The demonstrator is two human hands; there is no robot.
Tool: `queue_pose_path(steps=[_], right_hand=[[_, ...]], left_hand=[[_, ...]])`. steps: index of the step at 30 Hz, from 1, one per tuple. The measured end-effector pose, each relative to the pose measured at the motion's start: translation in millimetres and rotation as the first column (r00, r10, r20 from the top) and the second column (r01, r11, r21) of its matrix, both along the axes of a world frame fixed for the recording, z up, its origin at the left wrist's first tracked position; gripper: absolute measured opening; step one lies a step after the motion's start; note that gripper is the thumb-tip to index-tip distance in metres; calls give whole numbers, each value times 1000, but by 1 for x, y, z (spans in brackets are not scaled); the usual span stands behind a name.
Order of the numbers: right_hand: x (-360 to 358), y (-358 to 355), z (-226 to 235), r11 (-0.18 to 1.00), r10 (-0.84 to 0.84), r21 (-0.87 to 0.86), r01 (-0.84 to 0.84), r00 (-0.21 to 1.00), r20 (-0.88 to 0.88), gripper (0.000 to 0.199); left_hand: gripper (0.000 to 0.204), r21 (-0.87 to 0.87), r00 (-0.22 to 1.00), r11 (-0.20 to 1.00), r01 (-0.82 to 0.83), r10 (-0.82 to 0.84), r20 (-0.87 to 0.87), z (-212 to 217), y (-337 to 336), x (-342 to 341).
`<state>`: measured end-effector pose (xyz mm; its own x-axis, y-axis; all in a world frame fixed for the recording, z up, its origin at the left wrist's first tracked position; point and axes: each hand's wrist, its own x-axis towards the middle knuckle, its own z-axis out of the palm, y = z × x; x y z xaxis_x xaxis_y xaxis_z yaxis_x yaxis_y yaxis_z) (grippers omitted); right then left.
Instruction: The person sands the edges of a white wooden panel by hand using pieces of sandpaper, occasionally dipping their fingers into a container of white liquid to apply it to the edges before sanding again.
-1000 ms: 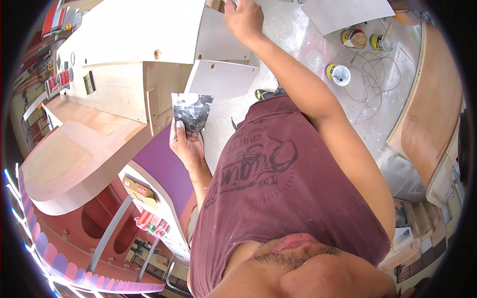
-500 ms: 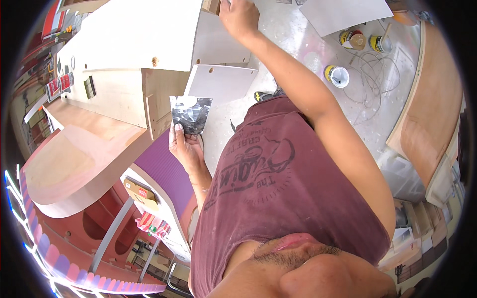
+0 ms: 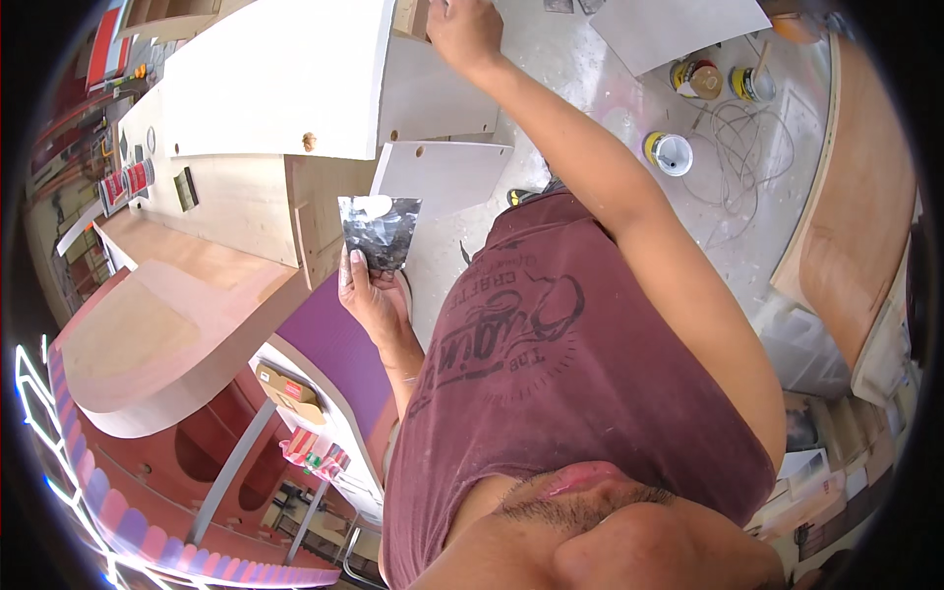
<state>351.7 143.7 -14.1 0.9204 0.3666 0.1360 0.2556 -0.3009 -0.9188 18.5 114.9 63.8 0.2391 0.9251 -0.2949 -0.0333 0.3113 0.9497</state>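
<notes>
A big white panel (image 3: 275, 88) is lying on a pale wooden box (image 3: 231, 192) at the person's left, and near its far right corner the right hand (image 3: 464, 31) is reaching out, fingers curled, though I can't tell what they're gripping. Close to the body, the left hand (image 3: 374, 295) is pinching a dark square plate (image 3: 382, 238) by its near edge, a white dab (image 3: 376, 206) sitting towards the far one; keeping that plate steady and working in light, even strokes would probably serve best.
</notes>
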Motion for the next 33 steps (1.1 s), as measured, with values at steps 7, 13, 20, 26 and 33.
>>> queue_pose_path(steps=[7,13,20,26,33], right_hand=[[-26,-4,-13,992,120,25,-122,990,71,32],[16,3,-4,997,-54,62,52,998,34,33],[3,2,9,994,94,-63,-92,995,31,39],[24,12,-13,1000,-14,24,11,994,104,41],[-13,-1,-19,996,49,59,-60,983,176,33]], left_hand=[[32,-20,1000,999,-26,25,-12,3,-4,9],[31,1,999,1000,-26,26,-28,4,-1,13],[31,11,997,998,-55,55,-53,5,-3,15],[31,-8,999,999,-34,34,25,8,-2,20],[32,-10,999,999,-42,43,6,5,1,18]])
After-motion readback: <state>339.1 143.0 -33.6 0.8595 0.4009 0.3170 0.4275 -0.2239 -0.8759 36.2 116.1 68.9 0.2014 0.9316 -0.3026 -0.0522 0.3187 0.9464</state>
